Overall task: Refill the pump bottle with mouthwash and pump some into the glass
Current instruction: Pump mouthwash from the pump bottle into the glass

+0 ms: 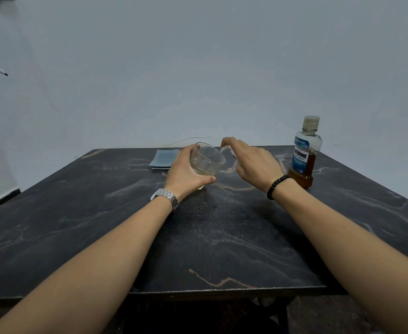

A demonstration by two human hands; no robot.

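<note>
Clear glass [207,161] tilted, gripped by left hand [185,173].

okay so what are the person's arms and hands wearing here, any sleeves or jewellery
Both forearms are bare, with no sleeves in view. The left hand has a silver metal link watch at its wrist. The right hand has a bracelet of round black beads at its wrist. No rings or gloves show.

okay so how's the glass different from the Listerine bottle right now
The glass is tilted and gripped by the left hand; the Listerine bottle stands upright, untouched. The glass is open-topped and short; the bottle is capped and taller. The bottle bears a blue label; the glass is plain. Both are see-through.
</note>
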